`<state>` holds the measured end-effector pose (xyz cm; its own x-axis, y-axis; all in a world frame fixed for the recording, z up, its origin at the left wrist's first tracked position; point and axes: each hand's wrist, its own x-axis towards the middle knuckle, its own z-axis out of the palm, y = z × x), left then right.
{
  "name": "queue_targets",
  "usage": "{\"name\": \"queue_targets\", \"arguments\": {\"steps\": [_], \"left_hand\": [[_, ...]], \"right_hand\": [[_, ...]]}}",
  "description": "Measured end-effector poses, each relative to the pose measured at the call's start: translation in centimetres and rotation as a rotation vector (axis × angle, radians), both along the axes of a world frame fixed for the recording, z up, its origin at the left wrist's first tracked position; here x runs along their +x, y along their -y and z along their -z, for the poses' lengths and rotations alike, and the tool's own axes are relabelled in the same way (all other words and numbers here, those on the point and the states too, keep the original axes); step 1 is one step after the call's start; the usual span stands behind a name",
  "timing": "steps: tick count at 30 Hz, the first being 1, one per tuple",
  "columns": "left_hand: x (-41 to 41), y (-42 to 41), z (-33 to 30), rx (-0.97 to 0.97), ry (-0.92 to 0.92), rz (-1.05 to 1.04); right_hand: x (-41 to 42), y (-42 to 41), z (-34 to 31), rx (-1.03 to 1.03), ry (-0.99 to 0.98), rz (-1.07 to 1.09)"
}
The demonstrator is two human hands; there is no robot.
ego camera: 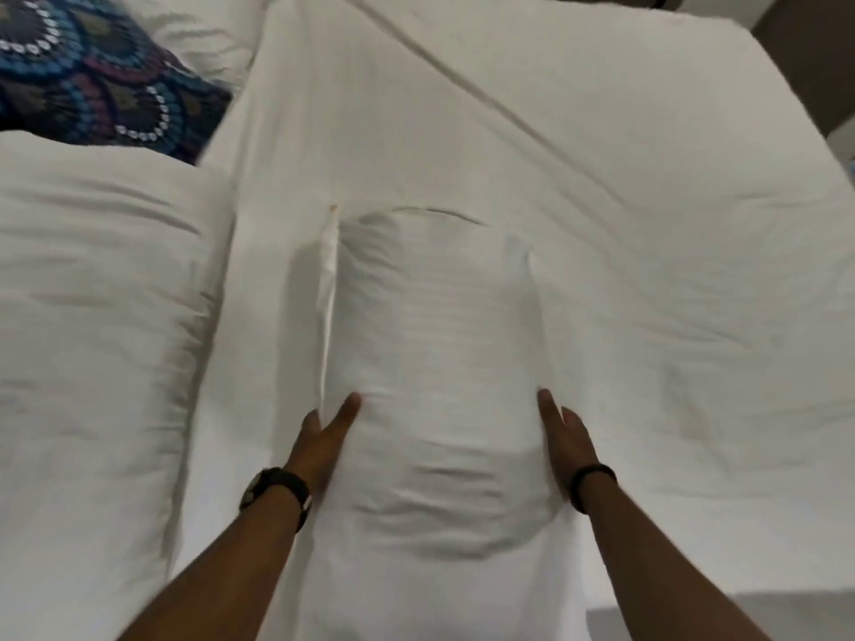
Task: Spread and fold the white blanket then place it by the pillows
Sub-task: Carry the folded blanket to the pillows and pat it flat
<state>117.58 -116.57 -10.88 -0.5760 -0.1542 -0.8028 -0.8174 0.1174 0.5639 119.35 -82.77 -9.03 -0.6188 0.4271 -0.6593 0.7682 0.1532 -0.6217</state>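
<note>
A folded white blanket (435, 363) lies as a long, thick bundle down the middle of the bed (671, 224), on a white sheet creased with diagonal folds. Both hands flank its near part. The left hand (324, 437) rests against the bundle's left side with its fingers straight; the thumb lies on the top surface and the other fingers go down along the edge, where a thin seam of fabric stands up. The right hand (562, 437) presses flat against the right side, fingers extended and together. Neither hand curls around the cloth. A dark watch (273, 495) sits on the left wrist and a dark band (592, 485) on the right.

To the left of the blanket, just beside it, lies a large white pillow (97, 340). Beyond that, at the far left corner, a dark patterned cushion (92, 71) with blue and white circles rests against another white pillow (208, 34).
</note>
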Motion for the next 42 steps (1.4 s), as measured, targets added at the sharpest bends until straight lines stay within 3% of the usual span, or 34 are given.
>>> {"name": "queue_targets", "arguments": {"steps": [11,15,20,32,37,42], "left_hand": [[0.3,-0.4,2.0,0.081,0.01,-0.123],[0.3,0.2,0.5,0.248,-0.018,-0.137],[0.0,2.9,-4.1,0.297,-0.172,-0.121],[-2.7,22.9,-17.7,0.183,-0.38,-0.177],[-2.3,33.1,-22.8,0.124,-0.492,-0.215],[-1.2,43.4,-23.8,0.026,-0.43,-0.215]], "right_hand": [[-0.5,-0.8,1.5,-0.225,-0.152,-0.015],[-0.1,0.5,-0.8,-0.2,-0.264,0.009],[-0.7,3.8,-5.9,-0.216,-0.379,-0.007],[-3.4,21.6,-16.2,-0.335,-0.618,-0.204],[-5.3,32.9,-16.7,-0.457,-0.63,-0.201],[-6.1,44.0,-14.2,-0.47,-0.632,-0.234]]}}
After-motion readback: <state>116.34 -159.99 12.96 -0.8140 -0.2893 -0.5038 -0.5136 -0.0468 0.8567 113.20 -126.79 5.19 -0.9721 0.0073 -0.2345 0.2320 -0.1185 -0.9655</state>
